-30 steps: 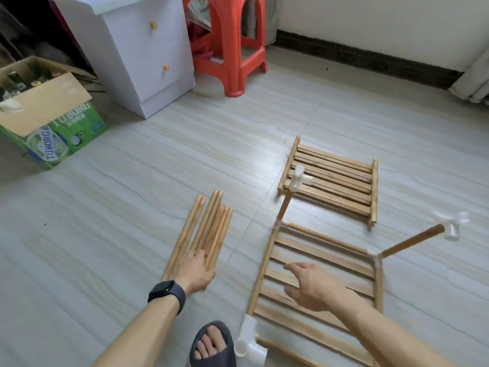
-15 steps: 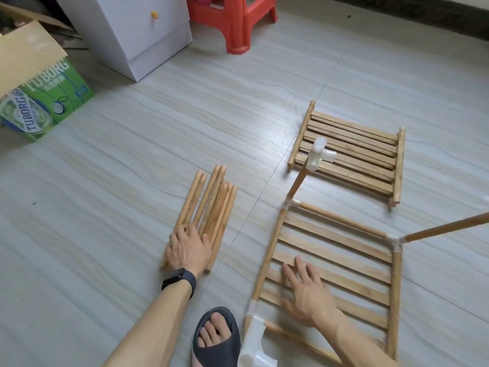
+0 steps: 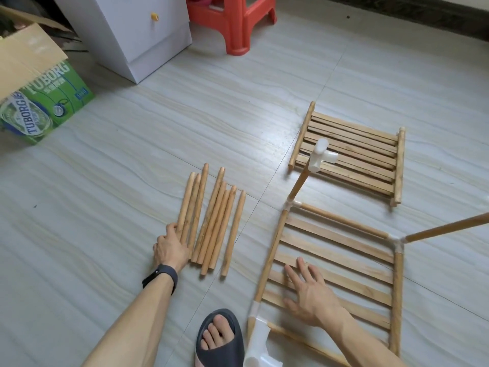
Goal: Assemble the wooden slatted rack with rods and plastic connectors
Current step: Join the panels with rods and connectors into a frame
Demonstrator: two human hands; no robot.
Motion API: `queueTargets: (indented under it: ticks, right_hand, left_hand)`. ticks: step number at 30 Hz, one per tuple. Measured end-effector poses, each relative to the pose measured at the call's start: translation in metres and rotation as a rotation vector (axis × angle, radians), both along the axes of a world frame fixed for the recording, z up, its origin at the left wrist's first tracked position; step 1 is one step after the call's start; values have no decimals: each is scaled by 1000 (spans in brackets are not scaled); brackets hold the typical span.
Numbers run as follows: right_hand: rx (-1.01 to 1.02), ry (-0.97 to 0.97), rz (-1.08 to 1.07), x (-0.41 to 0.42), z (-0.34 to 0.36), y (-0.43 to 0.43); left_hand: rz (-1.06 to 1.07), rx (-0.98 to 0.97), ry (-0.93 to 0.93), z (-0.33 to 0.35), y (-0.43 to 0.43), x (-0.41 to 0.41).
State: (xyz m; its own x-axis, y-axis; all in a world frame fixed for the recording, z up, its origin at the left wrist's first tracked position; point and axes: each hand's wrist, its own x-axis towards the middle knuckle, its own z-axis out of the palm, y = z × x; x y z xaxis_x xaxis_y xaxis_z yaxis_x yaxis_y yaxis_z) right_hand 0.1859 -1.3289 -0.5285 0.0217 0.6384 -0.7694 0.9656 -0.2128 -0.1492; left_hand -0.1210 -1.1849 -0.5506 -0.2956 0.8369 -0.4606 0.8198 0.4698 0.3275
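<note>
green Tuborg carton [image 3: 45, 107], white cabinet [image 3: 127, 35], red plastic stool [image 3: 232, 19], dark slipper [image 3: 219, 345]

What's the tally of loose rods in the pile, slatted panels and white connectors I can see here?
Loose rods: 8
Slatted panels: 2
Connectors: 4
Total: 14

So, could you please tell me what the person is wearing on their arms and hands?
The left forearm and right forearm are bare, with no sleeves in view. The left hand and right hand are ungloved, and I can see no rings. The only thing worn is a black smartwatch-style band with a dark rectangular face, on the left wrist.
</note>
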Motion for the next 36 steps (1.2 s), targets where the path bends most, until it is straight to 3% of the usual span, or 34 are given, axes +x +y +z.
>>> queueTargets:
  ticks: [6, 10, 14, 16, 22, 27, 33, 36]
  right_hand:
    - [-55, 47, -15, 7, 18, 17]
    - [36, 290, -388, 11, 58, 37]
    - [288, 684, -824, -2, 117, 21]
    - [366, 854, -937, -14, 151, 1]
    - [616, 1122, -1295, -44, 221, -69]
    - [836, 1149, -1499, -33, 240, -130]
    - [920, 1004, -1631, -20, 221, -198]
    - [881, 974, -1669, -24, 204, -211]
  left_hand:
    - [130, 44, -17, 18, 11, -8]
    - [62, 186, -87, 64, 10, -3]
    - [-248, 453, -222, 122, -28, 13]
    - [-449, 549, -276, 154, -52, 26]
    - [-1075, 685, -300, 235, -101, 77]
    - [-1274, 539, -167, 278, -132, 98]
    - [-1199, 6, 178, 287, -140, 98]
    - [-989, -111, -11, 275, -147, 102]
